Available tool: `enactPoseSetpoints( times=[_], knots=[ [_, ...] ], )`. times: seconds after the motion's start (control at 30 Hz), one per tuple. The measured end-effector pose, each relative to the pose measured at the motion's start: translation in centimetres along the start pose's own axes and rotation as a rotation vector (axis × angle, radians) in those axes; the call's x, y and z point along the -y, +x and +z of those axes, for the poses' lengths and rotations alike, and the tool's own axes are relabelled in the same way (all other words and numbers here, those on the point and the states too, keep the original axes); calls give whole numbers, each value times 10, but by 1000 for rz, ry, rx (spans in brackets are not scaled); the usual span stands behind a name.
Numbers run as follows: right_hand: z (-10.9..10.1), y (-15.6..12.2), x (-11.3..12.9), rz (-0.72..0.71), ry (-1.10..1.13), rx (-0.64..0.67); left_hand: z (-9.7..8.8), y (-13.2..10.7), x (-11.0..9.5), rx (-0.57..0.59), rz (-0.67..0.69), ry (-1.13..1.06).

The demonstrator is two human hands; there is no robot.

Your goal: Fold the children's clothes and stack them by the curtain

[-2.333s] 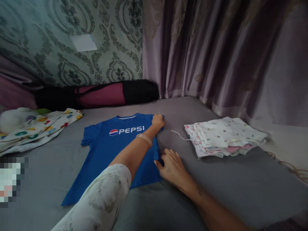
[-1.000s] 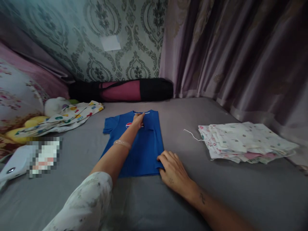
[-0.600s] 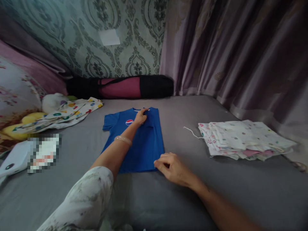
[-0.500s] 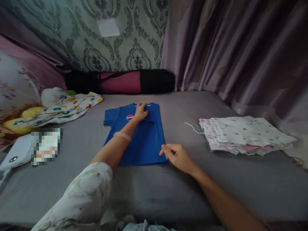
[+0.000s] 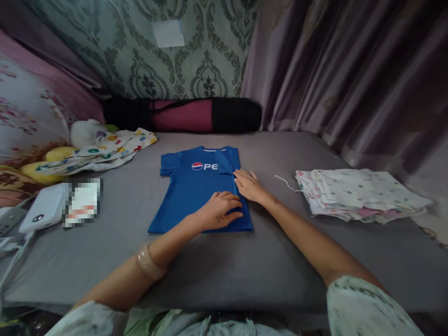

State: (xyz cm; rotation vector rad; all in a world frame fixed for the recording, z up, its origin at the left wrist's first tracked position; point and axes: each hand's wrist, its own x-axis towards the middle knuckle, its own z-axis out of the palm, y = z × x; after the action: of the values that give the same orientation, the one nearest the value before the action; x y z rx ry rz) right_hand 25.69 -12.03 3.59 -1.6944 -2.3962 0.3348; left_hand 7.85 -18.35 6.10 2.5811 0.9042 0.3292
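Observation:
A blue T-shirt (image 5: 189,196) lies flat on the grey bed sheet (image 5: 119,261), its neck pointing away from me. Its right side is folded inward, with that sleeve lying over the chest and covering part of the white lettering. My left hand (image 5: 221,210) rests palm down on the lower right part of the shirt, fingers stretched out and holding nothing. Against the folded right edge lies my right hand (image 5: 249,185), flat, with its fingers extended onto the cloth. A bracelet circles my left forearm.
A stack of folded patterned clothes (image 5: 360,191) with a white cord sits at right. On the left are a white power bank (image 5: 45,207), a blurred-out packet (image 5: 83,203) and a patterned garment (image 5: 108,151). A black and pink long bag (image 5: 182,115) lies along the wall.
My left hand has left the shirt's collar and come down to its lower right part. My right hand has moved up from the bottom hem along the folded edge and flattened.

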Motion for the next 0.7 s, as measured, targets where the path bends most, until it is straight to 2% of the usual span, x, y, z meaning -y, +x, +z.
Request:
enactPoseSetpoints(
  times=[0.13,0.33,0.57,0.7],
  knots=[
    [14,37,4,72,-7,28,11,-11,-4,-8,-34,-1],
    [17,77,-5,165,-5,29,21,-18,2,-25,-90,-80],
    [12,119,-14,263,-18,10,23,-20,1,14,-137,-105],
    [16,132,-17,308,-43,-44,21,-21,0,3,-117,-94]
  ],
)
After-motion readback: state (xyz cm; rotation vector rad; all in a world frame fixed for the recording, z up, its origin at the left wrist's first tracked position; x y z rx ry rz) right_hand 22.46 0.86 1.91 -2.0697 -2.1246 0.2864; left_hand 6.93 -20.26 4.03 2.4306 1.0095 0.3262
